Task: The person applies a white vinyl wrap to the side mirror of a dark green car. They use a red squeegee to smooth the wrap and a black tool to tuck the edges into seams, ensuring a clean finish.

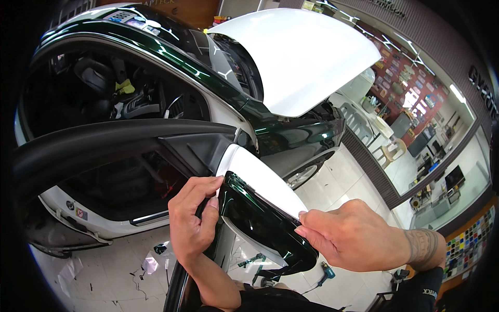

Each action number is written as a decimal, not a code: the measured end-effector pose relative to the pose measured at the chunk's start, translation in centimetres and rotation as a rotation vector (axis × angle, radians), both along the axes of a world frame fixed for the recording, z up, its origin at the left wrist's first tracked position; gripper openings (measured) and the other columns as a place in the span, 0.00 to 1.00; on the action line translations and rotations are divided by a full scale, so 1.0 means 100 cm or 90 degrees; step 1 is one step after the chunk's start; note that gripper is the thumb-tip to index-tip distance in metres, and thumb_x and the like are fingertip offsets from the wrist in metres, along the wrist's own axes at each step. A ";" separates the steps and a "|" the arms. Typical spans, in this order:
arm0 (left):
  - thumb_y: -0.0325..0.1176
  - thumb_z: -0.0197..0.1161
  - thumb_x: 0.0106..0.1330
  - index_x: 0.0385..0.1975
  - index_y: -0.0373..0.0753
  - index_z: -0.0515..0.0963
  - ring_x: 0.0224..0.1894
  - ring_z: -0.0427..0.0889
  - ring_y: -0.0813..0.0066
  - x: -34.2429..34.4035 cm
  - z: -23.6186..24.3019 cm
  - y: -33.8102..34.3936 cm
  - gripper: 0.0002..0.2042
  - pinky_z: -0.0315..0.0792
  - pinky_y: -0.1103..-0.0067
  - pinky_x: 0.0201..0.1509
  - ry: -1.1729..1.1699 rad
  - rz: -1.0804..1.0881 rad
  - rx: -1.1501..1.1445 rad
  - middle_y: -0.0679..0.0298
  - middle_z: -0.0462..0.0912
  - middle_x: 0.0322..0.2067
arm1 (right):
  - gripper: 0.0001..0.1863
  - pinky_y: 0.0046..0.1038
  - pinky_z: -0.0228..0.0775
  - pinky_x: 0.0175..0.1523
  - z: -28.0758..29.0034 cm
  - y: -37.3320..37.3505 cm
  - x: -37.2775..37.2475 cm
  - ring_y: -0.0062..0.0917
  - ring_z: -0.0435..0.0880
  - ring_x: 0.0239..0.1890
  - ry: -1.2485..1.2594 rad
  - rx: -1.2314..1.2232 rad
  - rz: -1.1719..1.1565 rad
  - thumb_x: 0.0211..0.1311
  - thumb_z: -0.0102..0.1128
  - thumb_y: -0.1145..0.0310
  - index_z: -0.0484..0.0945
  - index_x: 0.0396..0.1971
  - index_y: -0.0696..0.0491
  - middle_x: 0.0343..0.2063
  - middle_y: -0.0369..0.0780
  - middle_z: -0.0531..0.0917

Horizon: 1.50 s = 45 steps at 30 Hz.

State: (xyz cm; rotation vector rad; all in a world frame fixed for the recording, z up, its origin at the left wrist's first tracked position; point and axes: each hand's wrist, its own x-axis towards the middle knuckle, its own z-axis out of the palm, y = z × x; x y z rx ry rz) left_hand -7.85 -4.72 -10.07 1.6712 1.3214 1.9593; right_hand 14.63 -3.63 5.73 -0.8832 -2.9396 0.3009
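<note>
A white side mirror housing (267, 177) sticks out from the car's open door, its lower part covered by glossy dark green wrap film (260, 221). With thumb and fingers, my left hand (192, 216) pinches the film's corner at the end near the door. My right hand (358, 236) grips the film's edge at the mirror's outer end, thumb pressed against the curled fingers. Between both hands the film stretches along the housing, and white shows above its upper edge. Whether the film's middle touches the housing, I cannot tell.
Beyond the door frame (119, 135) stands the car, with green front fender (291, 138) and raised white hood (301, 57). On the tiled floor lie a teal heat gun (326, 271) with its cord and several film scraps (70, 273). Colour swatches (470, 249) are at right.
</note>
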 end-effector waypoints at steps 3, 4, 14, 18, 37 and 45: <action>0.16 0.55 0.52 0.41 0.27 0.81 0.34 0.83 0.67 0.000 -0.001 -0.001 0.16 0.75 0.79 0.43 -0.004 0.000 0.000 0.52 0.84 0.38 | 0.08 0.35 0.66 0.18 -0.002 -0.004 0.004 0.39 0.77 0.12 -0.002 0.001 -0.005 0.63 0.63 0.72 0.77 0.36 0.61 0.11 0.44 0.76; 0.16 0.54 0.52 0.41 0.27 0.81 0.34 0.83 0.67 0.000 -0.002 -0.001 0.16 0.75 0.79 0.43 -0.004 0.000 0.004 0.52 0.84 0.37 | 0.08 0.35 0.66 0.18 -0.003 -0.006 0.007 0.38 0.77 0.12 -0.002 -0.002 -0.010 0.63 0.63 0.72 0.77 0.36 0.61 0.12 0.44 0.76; 0.18 0.54 0.52 0.42 0.27 0.81 0.34 0.82 0.67 0.000 -0.005 0.001 0.16 0.73 0.79 0.43 0.001 -0.002 0.021 0.53 0.84 0.37 | 0.08 0.33 0.68 0.19 -0.010 -0.017 0.023 0.36 0.78 0.12 -0.014 -0.023 -0.039 0.63 0.64 0.72 0.78 0.38 0.60 0.13 0.43 0.78; 0.18 0.54 0.53 0.42 0.27 0.81 0.35 0.82 0.67 0.000 -0.006 0.001 0.16 0.73 0.80 0.42 0.003 0.005 0.024 0.53 0.84 0.36 | 0.07 0.32 0.66 0.18 -0.017 -0.017 0.030 0.37 0.77 0.12 0.035 -0.046 -0.025 0.63 0.65 0.72 0.79 0.35 0.59 0.13 0.43 0.77; 0.17 0.52 0.55 0.42 0.26 0.81 0.36 0.80 0.73 0.003 -0.006 -0.003 0.16 0.72 0.81 0.45 -0.012 0.004 0.017 0.55 0.83 0.35 | 0.05 0.27 0.62 0.18 -0.023 -0.029 0.062 0.31 0.75 0.10 0.111 -0.137 -0.065 0.62 0.66 0.73 0.81 0.30 0.59 0.10 0.40 0.74; 0.18 0.52 0.57 0.43 0.26 0.81 0.37 0.80 0.74 0.001 -0.004 -0.004 0.15 0.72 0.81 0.46 0.006 -0.005 -0.008 0.56 0.83 0.35 | 0.07 0.25 0.61 0.18 -0.031 -0.040 0.084 0.28 0.75 0.10 0.137 -0.178 -0.083 0.62 0.67 0.72 0.81 0.30 0.60 0.11 0.40 0.76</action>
